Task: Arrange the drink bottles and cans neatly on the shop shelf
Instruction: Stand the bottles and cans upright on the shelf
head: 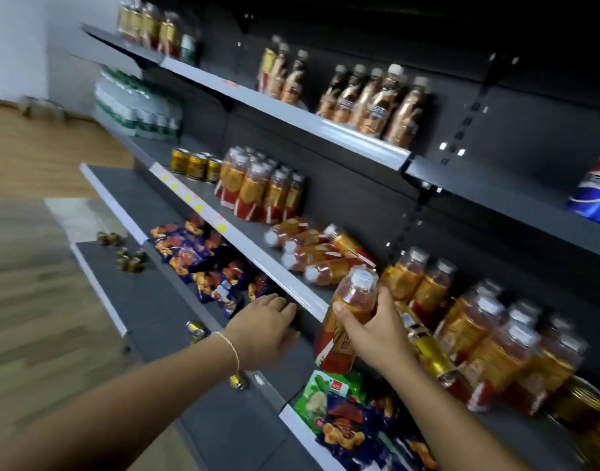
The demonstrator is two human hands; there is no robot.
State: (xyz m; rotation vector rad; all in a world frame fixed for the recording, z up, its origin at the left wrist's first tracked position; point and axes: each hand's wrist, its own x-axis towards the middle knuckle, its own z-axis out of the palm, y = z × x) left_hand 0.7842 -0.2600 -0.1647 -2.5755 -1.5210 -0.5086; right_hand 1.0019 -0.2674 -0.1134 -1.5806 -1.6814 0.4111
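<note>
My right hand [373, 329] grips an orange tea bottle [351, 307] with a white cap, held tilted just in front of the middle shelf [274, 266]. Several of the same bottles [312, 256] lie on their sides on that shelf, right behind the held one. More stand upright to the left [257, 188] and to the right [488, 334]. My left hand [264, 329], fingers loosely bent and holding nothing, hovers by the shelf's front edge above the lower shelf. Three gold cans [196, 164] stand at the shelf's left end.
Snack bags [203, 260] fill the lower shelf, more at the bottom right [342, 423]. A gold can [196, 331] lies on its side there; small cans [128, 260] sit on the bottom shelf. Brown bottles [376, 103] line the upper shelf; water bottles [138, 110] stand far left.
</note>
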